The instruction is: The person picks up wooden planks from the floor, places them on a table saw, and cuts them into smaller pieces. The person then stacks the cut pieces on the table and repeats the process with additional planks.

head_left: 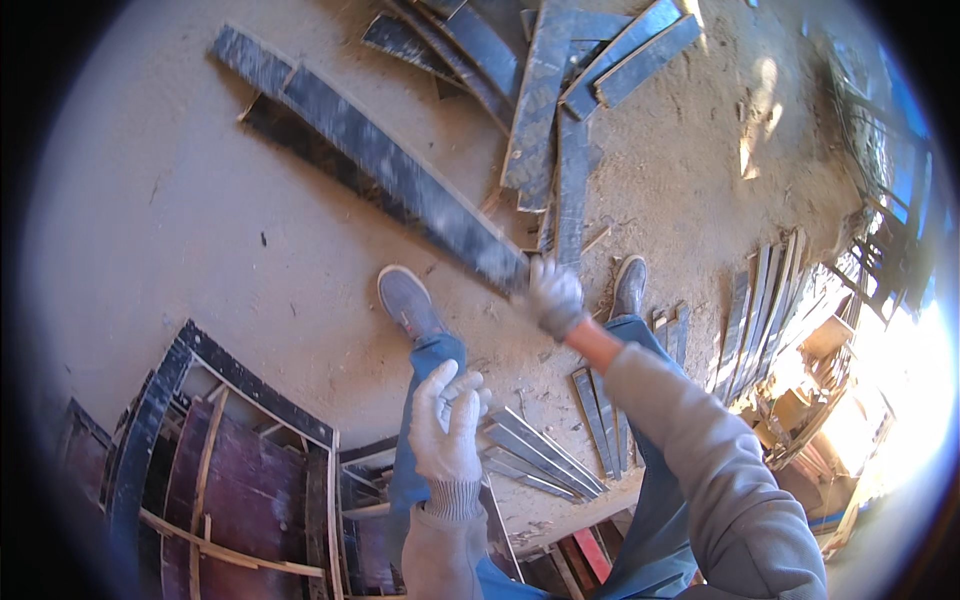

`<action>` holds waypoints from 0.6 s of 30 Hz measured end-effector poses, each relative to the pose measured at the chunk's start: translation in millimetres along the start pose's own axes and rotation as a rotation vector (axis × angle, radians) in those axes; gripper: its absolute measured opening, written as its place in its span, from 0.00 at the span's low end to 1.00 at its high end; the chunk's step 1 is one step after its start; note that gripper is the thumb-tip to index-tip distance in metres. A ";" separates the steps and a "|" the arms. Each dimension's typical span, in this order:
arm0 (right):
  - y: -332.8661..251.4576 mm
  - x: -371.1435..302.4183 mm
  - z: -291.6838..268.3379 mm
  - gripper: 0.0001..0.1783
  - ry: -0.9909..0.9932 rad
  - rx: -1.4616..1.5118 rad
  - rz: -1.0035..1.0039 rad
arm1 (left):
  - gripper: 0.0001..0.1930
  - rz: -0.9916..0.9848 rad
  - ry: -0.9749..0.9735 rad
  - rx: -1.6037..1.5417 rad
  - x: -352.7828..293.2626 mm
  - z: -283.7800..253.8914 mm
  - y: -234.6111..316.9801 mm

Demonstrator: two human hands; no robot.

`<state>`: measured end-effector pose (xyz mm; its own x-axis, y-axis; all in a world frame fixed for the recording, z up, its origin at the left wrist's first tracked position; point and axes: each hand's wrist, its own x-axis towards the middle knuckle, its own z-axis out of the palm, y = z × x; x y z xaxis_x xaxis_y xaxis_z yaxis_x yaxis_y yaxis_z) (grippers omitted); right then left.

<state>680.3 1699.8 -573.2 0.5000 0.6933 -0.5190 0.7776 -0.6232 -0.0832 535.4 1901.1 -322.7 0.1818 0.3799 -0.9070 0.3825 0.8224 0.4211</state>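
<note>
My right hand [553,298], in a pale glove and blurred by motion, grips the near end of a long black-faced plank [400,175]. The plank slants away to the far left, blurred along its length. Under its edge shows a second dark board [315,150]; whether the two are joined I cannot tell. My left hand [447,425], also gloved, hovers above my left leg with nothing in it, its fingers loosely curved and the thumb apart.
A heap of dark planks [535,110] lies ahead on the dusty ground. Wooden-framed panels [250,480] stand at the lower left. Thin board strips [540,455] lie by my feet, more strips [755,310] to the right, near scrap wood [800,410].
</note>
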 end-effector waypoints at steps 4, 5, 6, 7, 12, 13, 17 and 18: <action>-0.8 -49.5 53.8 0.50 -0.100 -0.052 0.241 | 0.29 -0.001 -0.067 0.003 -2.5 11.4 4.0; -1.1 -49.1 67.2 0.41 0.032 -0.088 0.202 | 0.30 0.001 -0.073 0.029 -3.2 13.8 3.6; -3.2 -47.5 81.1 0.33 0.100 -0.139 0.194 | 0.30 0.002 -0.068 0.056 -2.6 15.8 1.2; -3.8 -44.2 92.6 0.30 0.105 -0.151 0.207 | 0.29 0.002 -0.064 0.091 -1.6 18.1 -1.4; 10.6 -31.2 107.5 0.27 -0.112 0.101 0.239 | 0.26 0.010 -0.094 0.110 1.4 31.4 -20.7; 13.4 -32.5 97.6 0.27 -0.189 0.164 0.190 | 0.25 0.030 -0.093 0.143 -0.5 32.2 -24.4; 8.0 -58.2 8.5 0.36 -0.581 0.464 -0.017 | 0.39 0.124 0.056 0.299 1.1 27.3 -46.1; -0.4 -72.4 -25.0 0.45 -0.698 0.555 -0.053 | 0.43 0.222 0.119 0.347 6.9 25.5 -54.5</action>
<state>653.3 1658.8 -514.3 -0.0184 0.4607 -0.8874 0.4058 -0.8077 -0.4277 538.9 1848.1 -351.9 0.1961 0.5945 -0.7798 0.6319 0.5315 0.5641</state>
